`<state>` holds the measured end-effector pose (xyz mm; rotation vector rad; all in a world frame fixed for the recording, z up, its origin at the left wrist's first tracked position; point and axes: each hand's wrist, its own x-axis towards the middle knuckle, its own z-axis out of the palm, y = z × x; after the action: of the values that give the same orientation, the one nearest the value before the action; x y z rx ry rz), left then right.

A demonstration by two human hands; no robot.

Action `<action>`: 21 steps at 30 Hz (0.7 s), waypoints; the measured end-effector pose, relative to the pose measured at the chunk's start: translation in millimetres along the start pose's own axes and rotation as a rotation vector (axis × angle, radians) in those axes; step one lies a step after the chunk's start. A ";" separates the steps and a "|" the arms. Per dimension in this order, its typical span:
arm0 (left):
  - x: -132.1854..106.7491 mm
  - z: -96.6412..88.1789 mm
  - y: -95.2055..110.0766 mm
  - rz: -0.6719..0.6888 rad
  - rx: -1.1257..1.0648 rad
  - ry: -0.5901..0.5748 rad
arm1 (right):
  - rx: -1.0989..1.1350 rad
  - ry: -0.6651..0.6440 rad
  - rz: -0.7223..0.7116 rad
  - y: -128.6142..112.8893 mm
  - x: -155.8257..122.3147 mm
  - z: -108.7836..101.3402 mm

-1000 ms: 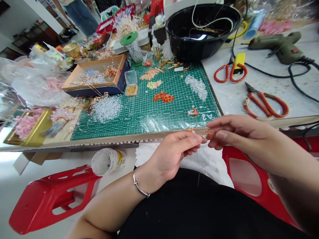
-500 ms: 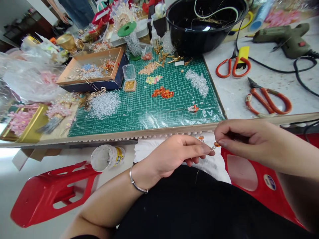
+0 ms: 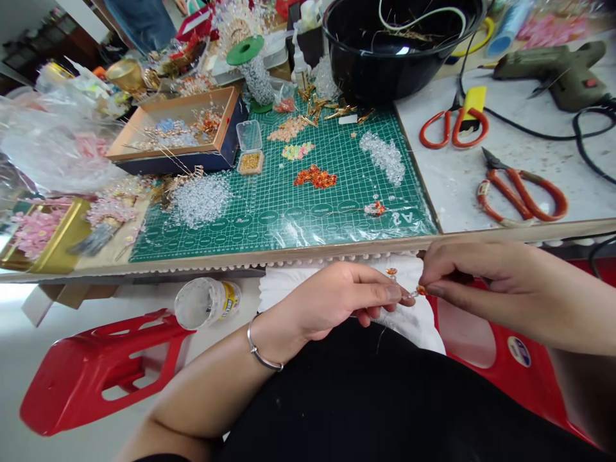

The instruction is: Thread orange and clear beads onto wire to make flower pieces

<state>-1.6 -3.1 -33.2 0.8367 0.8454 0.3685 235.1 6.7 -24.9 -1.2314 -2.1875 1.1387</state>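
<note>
My left hand (image 3: 351, 294) is closed in a pinch on a beaded wire sprig (image 3: 408, 296) with clear beads and orange flower beads; a thin wire tail hangs below the fingers. One orange bead (image 3: 391, 272) stands up just behind the left fingertips. My right hand (image 3: 474, 277) pinches another orange bead (image 3: 421, 290) at the sprig's right end. Both hands are over my lap, just in front of the table edge. On the green cutting mat (image 3: 240, 240) lie a pile of orange beads (image 3: 316, 176), clear beads (image 3: 382, 157) and a small beaded wire piece (image 3: 375, 208).
Red-handled pliers (image 3: 524, 192) and cutters (image 3: 453, 128) lie at the right, near a glue gun (image 3: 553, 74). A black bowl (image 3: 380, 70) stands behind the mat. At the left are a bead box (image 3: 226, 138) and a red stool (image 3: 62, 385). Someone's jeans (image 3: 144, 25) show behind.
My right hand has moved slightly right and down with the orange bead, and more of the clear-beaded part shows between the hands. My left hand has barely moved.
</note>
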 end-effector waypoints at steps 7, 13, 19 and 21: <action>0.0 1.9 3.0 -0.002 0.136 -0.021 | -0.098 -0.116 -0.258 -4.6 1.0 -3.0; 0.3 3.8 4.9 -0.065 0.187 -0.079 | -0.071 -0.202 -0.285 -8.9 4.6 -3.0; 0.3 1.4 2.3 -0.086 0.172 -0.111 | -0.105 -0.226 -0.302 -12.1 8.3 -5.4; 0.5 1.3 2.1 -0.091 0.167 -0.099 | -0.099 -0.243 -0.297 -12.1 9.1 -5.7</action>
<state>-0.1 -2.1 -31.3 0.9595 0.8270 0.1766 227.5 13.6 -12.2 -0.7997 -2.5292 1.1142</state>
